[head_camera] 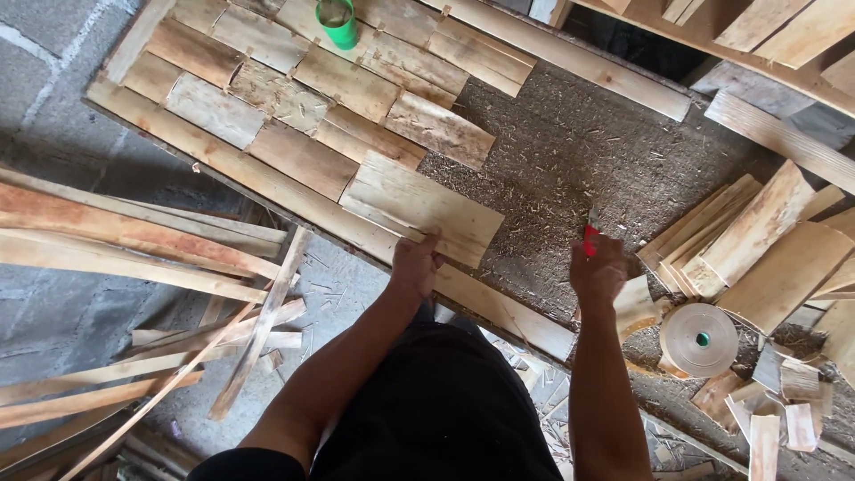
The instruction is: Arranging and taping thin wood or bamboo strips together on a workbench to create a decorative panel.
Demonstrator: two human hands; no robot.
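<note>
My left hand [415, 264] presses its fingertips on the near edge of a pale wooden slab [420, 204], the last piece in a row of overlapping wood pieces [294, 98] laid inside a long wooden frame [223, 160]. My right hand [598, 272] is closed around a small red-handled knife [590, 239], its blade pointing up over the bare sawdust-covered board [570, 160]. The two hands are about a forearm's length apart.
A green cup [338, 21] stands on the laid pieces at the top. Loose wood slabs [757, 236] and a roll of brown tape [699, 338] lie to the right. Long thin strips [134, 240] are piled on the concrete floor at left.
</note>
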